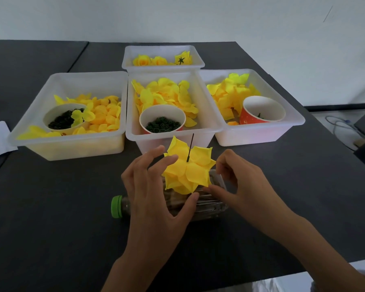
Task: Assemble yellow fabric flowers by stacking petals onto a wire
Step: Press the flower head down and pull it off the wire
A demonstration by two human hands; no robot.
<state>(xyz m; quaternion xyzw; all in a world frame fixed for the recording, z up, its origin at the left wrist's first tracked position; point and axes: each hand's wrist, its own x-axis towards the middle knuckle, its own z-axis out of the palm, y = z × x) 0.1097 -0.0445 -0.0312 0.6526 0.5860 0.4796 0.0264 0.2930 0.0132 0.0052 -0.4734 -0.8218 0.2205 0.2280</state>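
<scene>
Head view. A partly built yellow flower (188,171) sits at lower centre of the frame, its petal layers threaded on a thin dark wire (190,147) that stands up through the middle and rises above them. The left hand (156,199) has its fingers spread and nearly straight, the thumb tip touching the flower's lower edge; it clenches nothing. The right hand (238,186) reaches in from the lower right with curled fingers at the petals' right rim; whether its grip actually pinches a petal cannot be told. Beneath both lies a clear bottle (209,205) with a green cap (116,206), on its side on the dark tabletop (51,207).

Across the middle of the frame stand three white bins; the centre bin (133,131) holds loose petals (167,91) and a paper cup of small dark rings (162,125). A fourth bin (126,60) at upper centre holds finished flowers (152,61).

Handling, as judged: the petals look light, soft and easily creased, so they are best pressed down near the centre hole, while the slender wire probably bends readily and wants steadying low down.
</scene>
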